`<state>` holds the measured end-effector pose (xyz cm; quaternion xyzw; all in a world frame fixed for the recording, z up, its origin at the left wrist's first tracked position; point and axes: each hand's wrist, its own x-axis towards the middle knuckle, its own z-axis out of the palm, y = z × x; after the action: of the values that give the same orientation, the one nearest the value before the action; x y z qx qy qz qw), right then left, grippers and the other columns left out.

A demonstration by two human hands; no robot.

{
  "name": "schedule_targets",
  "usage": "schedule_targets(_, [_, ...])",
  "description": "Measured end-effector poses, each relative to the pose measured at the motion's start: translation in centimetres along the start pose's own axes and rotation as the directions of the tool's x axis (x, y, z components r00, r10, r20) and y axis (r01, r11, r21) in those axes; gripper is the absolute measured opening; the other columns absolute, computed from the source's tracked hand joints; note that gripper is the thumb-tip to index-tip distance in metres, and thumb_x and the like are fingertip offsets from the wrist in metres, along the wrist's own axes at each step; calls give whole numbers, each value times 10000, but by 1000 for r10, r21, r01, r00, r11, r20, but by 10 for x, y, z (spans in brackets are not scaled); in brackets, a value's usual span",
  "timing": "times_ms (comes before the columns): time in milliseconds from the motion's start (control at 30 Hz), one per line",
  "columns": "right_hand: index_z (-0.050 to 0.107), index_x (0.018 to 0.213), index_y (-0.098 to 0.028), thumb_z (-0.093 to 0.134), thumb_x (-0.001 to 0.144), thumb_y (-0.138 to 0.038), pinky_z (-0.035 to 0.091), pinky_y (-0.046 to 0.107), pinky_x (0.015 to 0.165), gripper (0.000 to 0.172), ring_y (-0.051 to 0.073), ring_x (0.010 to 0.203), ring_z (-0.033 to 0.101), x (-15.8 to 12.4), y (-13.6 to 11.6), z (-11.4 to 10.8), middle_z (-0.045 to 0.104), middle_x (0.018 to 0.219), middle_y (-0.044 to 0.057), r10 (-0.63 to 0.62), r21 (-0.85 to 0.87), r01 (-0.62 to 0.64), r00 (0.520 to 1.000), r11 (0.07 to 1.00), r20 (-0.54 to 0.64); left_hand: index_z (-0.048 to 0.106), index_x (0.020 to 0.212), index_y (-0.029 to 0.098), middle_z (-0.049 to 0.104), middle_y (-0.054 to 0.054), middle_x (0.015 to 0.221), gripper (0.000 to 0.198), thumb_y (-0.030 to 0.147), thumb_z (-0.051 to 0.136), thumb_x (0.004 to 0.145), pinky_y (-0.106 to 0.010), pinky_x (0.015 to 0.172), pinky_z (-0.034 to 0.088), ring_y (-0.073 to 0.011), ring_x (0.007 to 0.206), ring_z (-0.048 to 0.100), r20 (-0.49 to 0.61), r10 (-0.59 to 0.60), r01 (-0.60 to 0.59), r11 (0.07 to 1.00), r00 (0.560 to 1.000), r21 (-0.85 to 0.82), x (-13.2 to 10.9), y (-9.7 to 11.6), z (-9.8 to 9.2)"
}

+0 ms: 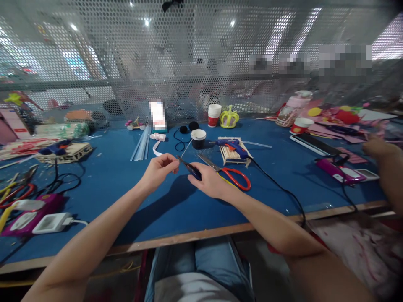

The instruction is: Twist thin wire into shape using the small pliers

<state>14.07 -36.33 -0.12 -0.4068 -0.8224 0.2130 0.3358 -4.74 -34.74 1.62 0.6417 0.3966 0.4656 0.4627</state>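
Observation:
My right hand [209, 179] is closed round a small dark snipper tool [189, 167] whose tip points left. Beside that tip, my left hand [158, 169] pinches something too small to make out. Both hands hover over the blue tabletop [126, 188], near the middle. Red-handled scissors [233, 175] lie just right of my right hand. Behind the hands stand a black cup with a white rim [198, 138] and a blue glue gun [232, 146] resting on a little rack of wooden sticks.
A paper cup [214, 114] and yellow crown [229, 117] stand at the back. Clear glue sticks [142, 144] lie left of centre. Power strips [47, 220], cables and tools crowd the left; a co-worker's arm [385, 167], phone and pink scraps fill the right. Mesh wall behind.

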Motion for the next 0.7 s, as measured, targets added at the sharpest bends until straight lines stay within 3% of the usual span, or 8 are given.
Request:
schedule_targets(200, [554, 1055, -129, 477, 817, -244, 421, 281, 722, 276, 163, 812, 559, -1, 1, -2, 624, 940, 76, -11, 31, 10, 1000, 999, 25, 560, 676, 150, 562, 21, 584, 165, 288, 639, 717, -227, 588, 383, -84, 565, 498, 21, -3, 3, 1000, 1000, 6, 0, 0, -2])
schedule_targets(567, [580, 1002, -127, 464, 811, -222, 394, 246, 649, 243, 120, 678, 513, 1, -3, -11, 616, 829, 40, 4, 58, -7, 998, 998, 58, 601, 710, 136, 592, 5, 613, 200, 322, 673, 700, -222, 578, 399, -78, 564, 520, 119, -81, 105, 972, 990, -211, 2, -4, -5])
schedule_targets(700, [574, 1010, -127, 471, 807, -234, 398, 256, 657, 251, 129, 696, 521, 1, -1, -10, 615, 840, 46, 4, 53, -7, 998, 999, 58, 593, 717, 138, 594, 3, 625, 203, 330, 661, 714, -218, 588, 399, -77, 576, 519, 101, -87, 105, 974, 991, -198, 1, -5, -4])
